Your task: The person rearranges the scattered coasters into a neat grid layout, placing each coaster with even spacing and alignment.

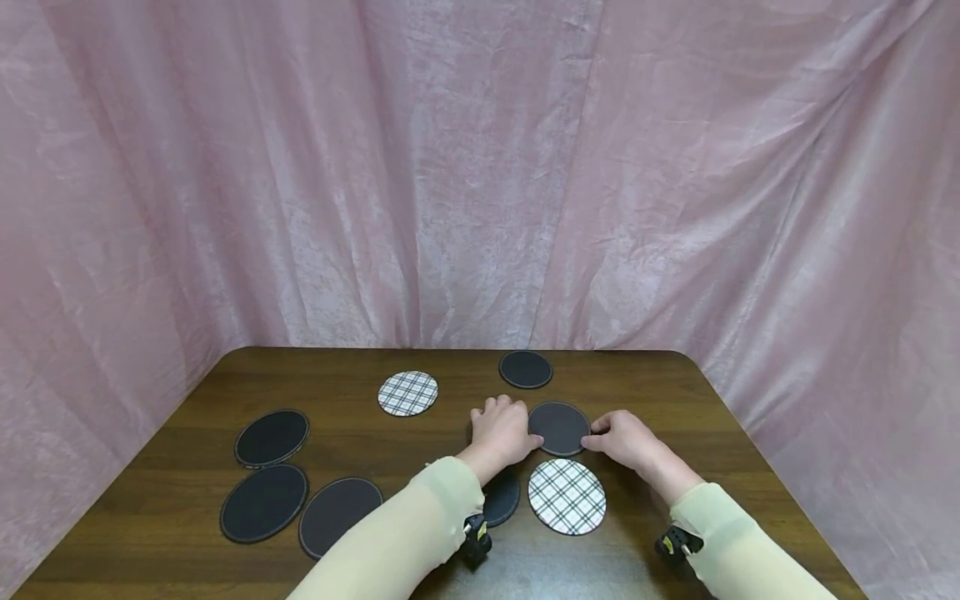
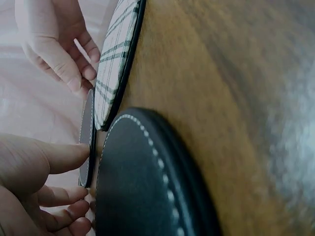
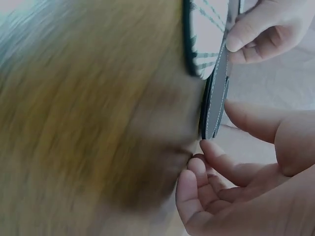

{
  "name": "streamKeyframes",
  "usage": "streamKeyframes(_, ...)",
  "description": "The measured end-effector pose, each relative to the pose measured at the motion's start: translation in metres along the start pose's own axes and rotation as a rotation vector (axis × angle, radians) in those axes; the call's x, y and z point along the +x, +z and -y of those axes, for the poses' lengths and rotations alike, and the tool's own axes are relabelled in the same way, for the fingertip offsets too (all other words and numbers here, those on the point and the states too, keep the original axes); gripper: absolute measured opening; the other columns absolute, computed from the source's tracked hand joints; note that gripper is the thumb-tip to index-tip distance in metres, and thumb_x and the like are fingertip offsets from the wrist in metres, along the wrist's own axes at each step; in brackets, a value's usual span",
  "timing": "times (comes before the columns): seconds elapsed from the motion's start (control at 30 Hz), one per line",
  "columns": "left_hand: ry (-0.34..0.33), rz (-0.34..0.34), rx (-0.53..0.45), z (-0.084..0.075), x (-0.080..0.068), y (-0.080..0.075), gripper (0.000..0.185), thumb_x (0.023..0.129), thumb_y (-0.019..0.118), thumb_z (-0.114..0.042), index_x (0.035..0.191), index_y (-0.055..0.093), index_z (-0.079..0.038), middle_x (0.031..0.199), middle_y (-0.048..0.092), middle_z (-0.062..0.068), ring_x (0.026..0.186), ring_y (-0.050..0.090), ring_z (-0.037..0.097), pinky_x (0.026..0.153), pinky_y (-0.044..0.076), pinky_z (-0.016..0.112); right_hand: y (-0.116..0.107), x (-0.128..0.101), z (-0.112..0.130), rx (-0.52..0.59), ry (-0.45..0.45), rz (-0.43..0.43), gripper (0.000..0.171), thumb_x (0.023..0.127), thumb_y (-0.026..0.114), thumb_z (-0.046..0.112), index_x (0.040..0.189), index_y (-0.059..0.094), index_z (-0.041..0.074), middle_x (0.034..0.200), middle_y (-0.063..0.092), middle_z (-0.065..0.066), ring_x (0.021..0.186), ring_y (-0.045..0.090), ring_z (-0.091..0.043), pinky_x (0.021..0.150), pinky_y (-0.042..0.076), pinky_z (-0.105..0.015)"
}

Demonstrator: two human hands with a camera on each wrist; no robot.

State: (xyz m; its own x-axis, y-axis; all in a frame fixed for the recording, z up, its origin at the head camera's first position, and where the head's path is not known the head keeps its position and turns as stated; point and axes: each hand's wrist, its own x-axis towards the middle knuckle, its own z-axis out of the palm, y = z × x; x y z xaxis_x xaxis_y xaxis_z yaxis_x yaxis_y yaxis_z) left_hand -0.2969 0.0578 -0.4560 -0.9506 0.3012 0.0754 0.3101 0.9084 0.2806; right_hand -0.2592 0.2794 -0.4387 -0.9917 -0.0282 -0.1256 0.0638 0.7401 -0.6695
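1. Middle coaster (image 1: 558,428) sits on the table (image 1: 720,433), between left hand (image 1: 501,433) and right hand (image 1: 624,439), both touching its edges.
2. Checked coaster (image 1: 567,496) lies just in front.
3. Small coaster (image 1: 526,369) is behind.
4. Three coasters (image 1: 264,502) sit far left.

Set on a dark wooden table (image 1: 675,392) before a pink curtain (image 1: 480,167): three dark round coasters (image 1: 272,437) clustered at the left, a plaid coaster (image 1: 407,393) and a small dark coaster (image 1: 526,369) farther back, a larger plaid coaster (image 1: 567,496) near the front edge.
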Motion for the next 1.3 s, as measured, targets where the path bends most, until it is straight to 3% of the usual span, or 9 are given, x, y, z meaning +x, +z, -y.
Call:
streamKeyframes(0.2, -0.030, 0.006, -0.045, 0.004, -0.002, -0.004, 0.045, 0.094, 0.089, -0.046, 0.114, 0.075, -0.008, 0.113, 0.067, 0.013, 0.115, 0.060, 0.035, 0.099, 0.044, 0.057, 0.005, 0.002, 0.008, 0.169, 0.039, -0.025, 0.041, 0.101, 0.077, 0.012, 0.126, 0.062, -0.016, 0.114, 0.072, -0.021, 0.104, 0.067, -0.032, 0.093, 0.056, -0.046)
streamKeyframes(0.47, -0.040, 0.021, -0.095, 0.008, 0.009, -0.004, 0.043, 0.093, 0.090, -0.044, 0.112, 0.075, -0.008, 0.104, 0.075, 0.008, 0.106, 0.069, 0.033, 0.095, 0.045, 0.054, 0.016, 0.009, 0.015, 0.305, 0.049, -0.113, 0.018, 0.107, 0.065, 0.002, 0.119, 0.060, -0.011, 0.092, 0.071, -0.016, 0.079, 0.067, -0.021, 0.070, 0.058, -0.031)
streamKeyframes(0.67, -0.041, -0.030, -0.112, 0.035, 0.035, 0.029, 0.049, 0.093, 0.087, -0.052, 0.111, 0.074, -0.008, 0.103, 0.077, 0.010, 0.104, 0.071, 0.037, 0.094, 0.047, 0.061, 0.021, 0.013, 0.023, 0.392, 0.043, -0.131, 0.019, 0.105, 0.066, -0.001, 0.119, 0.062, -0.013, 0.089, 0.071, -0.015, 0.075, 0.067, -0.018, 0.067, 0.059, -0.029)
streamKeyframes(0.83, -0.053, -0.014, -0.177, 0.035, 0.016, 0.000, 0.042, 0.100, 0.081, -0.046, 0.117, 0.075, -0.008, 0.113, 0.078, 0.008, 0.110, 0.071, 0.036, 0.102, 0.045, 0.063, 0.025, 0.016, 0.027, 0.436, 0.026, -0.121, 0.022, 0.105, 0.066, -0.002, 0.122, 0.062, -0.015, 0.089, 0.073, -0.014, 0.073, 0.066, -0.016, 0.066, 0.058, -0.027)
streamKeyframes(0.9, -0.063, 0.000, -0.206, 0.034, 0.009, -0.014, 0.040, 0.101, 0.081, -0.042, 0.119, 0.074, -0.007, 0.115, 0.078, 0.007, 0.109, 0.072, 0.034, 0.103, 0.044, 0.062, 0.027, 0.019, 0.028, 0.436, 0.025, -0.113, 0.023, 0.105, 0.066, -0.002, 0.123, 0.063, -0.015, 0.089, 0.074, -0.014, 0.073, 0.066, -0.016, 0.066, 0.058, -0.027)
streamKeyframes(0.97, -0.066, -0.001, -0.218, 0.039, 0.011, -0.013, 0.040, 0.100, 0.082, -0.042, 0.119, 0.074, -0.007, 0.114, 0.078, 0.007, 0.107, 0.072, 0.034, 0.102, 0.044, 0.062, 0.029, 0.021, 0.030, 0.421, 0.025, -0.100, 0.023, 0.105, 0.066, -0.001, 0.124, 0.063, -0.015, 0.090, 0.074, -0.015, 0.073, 0.066, -0.016, 0.066, 0.058, -0.027)
streamKeyframes(1.1, -0.063, -0.022, -0.175, 0.058, 0.035, 0.019, 0.047, 0.095, 0.086, -0.046, 0.117, 0.073, -0.007, 0.109, 0.078, 0.006, 0.101, 0.071, 0.032, 0.095, 0.044, 0.061, 0.032, 0.025, 0.033, 0.364, 0.022, -0.085, 0.020, 0.106, 0.066, 0.000, 0.121, 0.064, -0.013, 0.090, 0.073, -0.015, 0.074, 0.065, -0.018, 0.066, 0.057, -0.028)
streamKeyframes(1.2, -0.064, -0.028, -0.138, 0.064, 0.042, 0.031, 0.053, 0.090, 0.090, -0.050, 0.117, 0.071, -0.008, 0.105, 0.077, 0.007, 0.099, 0.071, 0.032, 0.090, 0.046, 0.059, 0.034, 0.030, 0.031, 0.274, 0.019, -0.085, 0.017, 0.105, 0.067, 0.002, 0.117, 0.065, -0.010, 0.089, 0.073, -0.015, 0.074, 0.067, -0.021, 0.066, 0.058, -0.032)
streamKeyframes(1.3, -0.080, 0.007, -0.155, 0.055, 0.031, 0.013, 0.058, 0.089, 0.093, -0.047, 0.122, 0.070, -0.006, 0.109, 0.077, 0.011, 0.106, 0.071, 0.036, 0.093, 0.046, 0.059, 0.039, 0.049, 0.015, 0.122, -0.010, -0.102, 0.016, 0.103, 0.071, 0.008, 0.113, 0.068, -0.004, 0.086, 0.073, -0.011, 0.073, 0.069, -0.022, 0.067, 0.057, -0.036)
